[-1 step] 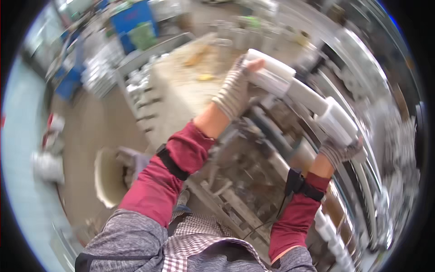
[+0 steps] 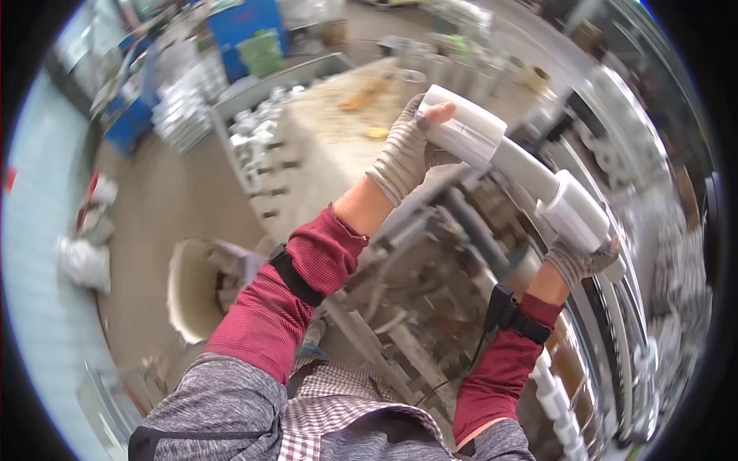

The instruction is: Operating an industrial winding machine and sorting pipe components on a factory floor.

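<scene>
Two gloved hands hold a white plastic pipe assembly up over a cluttered workshop bench.

The left hand (image 2: 411,150), in a grey knit glove, is closed around one wide white sleeve; the right hand (image 2: 586,257) grips the other end from beneath. The short white plastic pipe with a fat fitting at each end (image 2: 516,163) sits much as it did a moment earlier, nothing visibly shifted. Below lie a metal frame (image 2: 400,330) and a dusty worktable (image 2: 330,138).
</scene>
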A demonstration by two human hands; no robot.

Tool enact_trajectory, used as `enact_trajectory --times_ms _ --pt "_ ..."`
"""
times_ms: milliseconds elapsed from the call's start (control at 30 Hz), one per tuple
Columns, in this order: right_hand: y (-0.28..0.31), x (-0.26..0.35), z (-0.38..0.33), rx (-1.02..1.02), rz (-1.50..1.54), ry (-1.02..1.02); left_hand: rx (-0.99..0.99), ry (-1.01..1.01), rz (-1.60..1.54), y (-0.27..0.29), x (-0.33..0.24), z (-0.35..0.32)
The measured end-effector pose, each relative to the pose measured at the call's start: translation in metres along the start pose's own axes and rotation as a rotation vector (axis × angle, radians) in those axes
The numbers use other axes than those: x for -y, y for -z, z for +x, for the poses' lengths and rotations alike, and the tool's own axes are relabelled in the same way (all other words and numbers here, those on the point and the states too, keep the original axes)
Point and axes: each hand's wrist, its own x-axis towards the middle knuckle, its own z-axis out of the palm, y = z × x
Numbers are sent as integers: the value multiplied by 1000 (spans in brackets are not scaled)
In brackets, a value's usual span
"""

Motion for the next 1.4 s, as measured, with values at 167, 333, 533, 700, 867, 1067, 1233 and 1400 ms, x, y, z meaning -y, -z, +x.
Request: enact_trajectory --times_ms 167,333,533,700,867,1067,1233,1400 --pt "-76 -146 -159 422 -308 195 -487 -213 512 128 -158 -164" --pt "-53 -282 -354 575 -301 -975 -831 -170 1109 244 -248 -401" --pt "-184 -343 -357 507 -125 -823 -849 -401 796 303 -259 -324" --pt "-289 -369 -309 909 -572 -162 -804 -106 1446 363 -335 -95" --pt "-103 -326 -436 1563 -754 -654 -230 -159 962 321 -315 -59" --pt "-36 -277 -404 1338 -862 -400 -12 -36 952 169 -161 -31" --pt "65 -3 -229 577 -503 -514 297 163 730 40 -28 -12" --pt "242 395 -116 -164 -991 500 415 229 454 -86 108 15"
